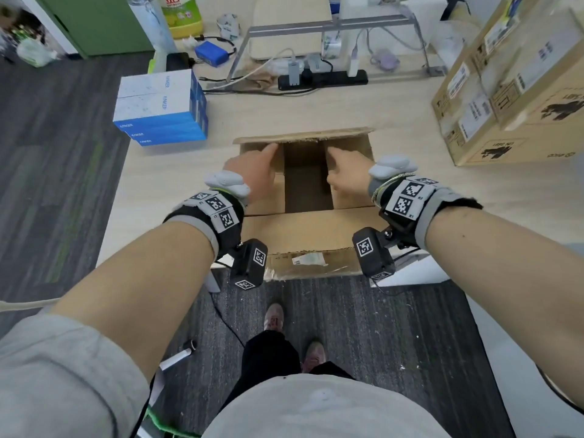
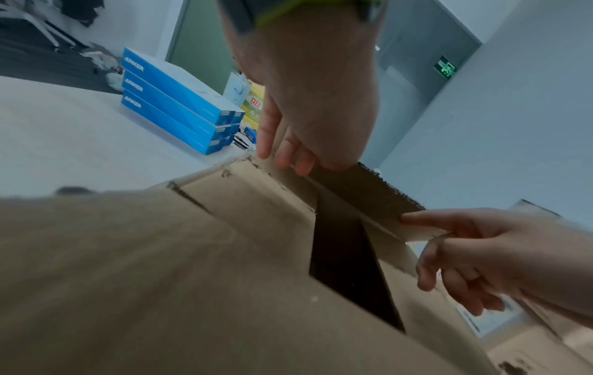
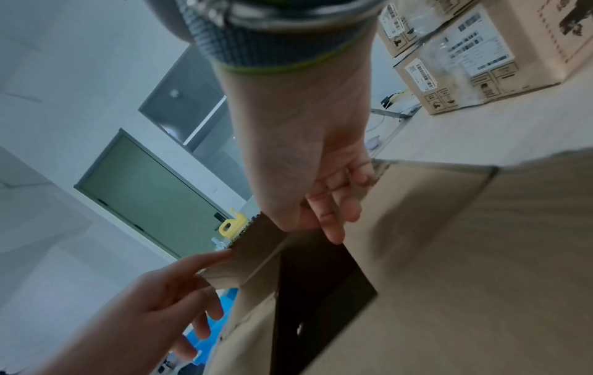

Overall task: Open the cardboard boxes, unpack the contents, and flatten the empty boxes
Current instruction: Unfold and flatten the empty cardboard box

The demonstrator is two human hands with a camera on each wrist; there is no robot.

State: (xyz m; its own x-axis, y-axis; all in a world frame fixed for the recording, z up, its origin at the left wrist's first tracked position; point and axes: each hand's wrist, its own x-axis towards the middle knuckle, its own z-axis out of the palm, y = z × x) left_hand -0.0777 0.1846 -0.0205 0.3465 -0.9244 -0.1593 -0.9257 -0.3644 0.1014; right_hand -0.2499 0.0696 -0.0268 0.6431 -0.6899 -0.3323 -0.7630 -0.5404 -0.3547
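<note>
**Operator:** Report the position of the cardboard box (image 1: 303, 229).

**Me:** It stands on the table (image 1: 177, 178) at the near edge, directly in front of me. The top is open. The near flap is folded out toward me, the far flap (image 1: 303, 136) is raised, and the two side flaps lie inward with a dark gap between them.

**Operator:** Report hand status.

**Me:** My left hand (image 1: 252, 170) lies over the left side flap with the fingers (image 2: 268, 132) nearly straight and the tips at the far flap. My right hand (image 1: 347, 172) lies over the right side flap. Its index finger (image 2: 426, 220) is extended and touches the far flap, and the other fingers are loosely curled. Neither hand clasps anything.

**Operator:** Surroundings?

**Me:** Stacked blue boxes (image 1: 161, 115) stand to the left, and brown cartons (image 1: 512, 99) to the right.
</note>
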